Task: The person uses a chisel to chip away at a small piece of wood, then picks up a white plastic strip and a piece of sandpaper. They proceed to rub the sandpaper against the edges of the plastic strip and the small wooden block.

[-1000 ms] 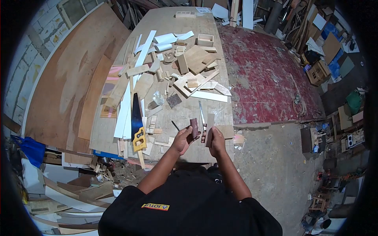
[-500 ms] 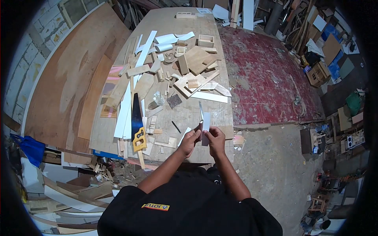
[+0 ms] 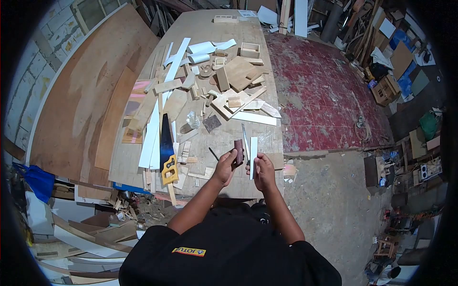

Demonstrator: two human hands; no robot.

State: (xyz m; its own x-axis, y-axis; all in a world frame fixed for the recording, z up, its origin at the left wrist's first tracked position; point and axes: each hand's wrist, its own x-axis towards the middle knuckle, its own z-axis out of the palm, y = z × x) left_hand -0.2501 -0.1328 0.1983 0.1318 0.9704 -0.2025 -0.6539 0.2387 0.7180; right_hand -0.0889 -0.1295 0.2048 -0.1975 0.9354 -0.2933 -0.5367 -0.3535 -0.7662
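My left hand (image 3: 225, 168) is closed round a dark reddish-brown piece (image 3: 239, 152), which looks like folded sandpaper. A short way to its right, my right hand (image 3: 264, 172) grips a narrow white strip (image 3: 253, 157) held upright over the table's near edge. The two held things are apart. A thin pointed metal tool (image 3: 245, 139) lies between and beyond the hands, its near end partly hidden by my right fingers. Just left of my left hand is a dark pen (image 3: 213, 153).
On the wooden table (image 3: 200, 21) lie a yellow-handled saw (image 3: 169, 170), a clear container (image 3: 192, 120), a dark square piece (image 3: 211, 123), long white strips (image 3: 149, 143), a small wooden box (image 3: 250, 49) and many wood offcuts. A big plywood sheet (image 3: 86, 90) leans at left.
My hands have moved apart. The brown piece has come away from the white strip and stays in my left hand, while the strip has turned in my right hand.
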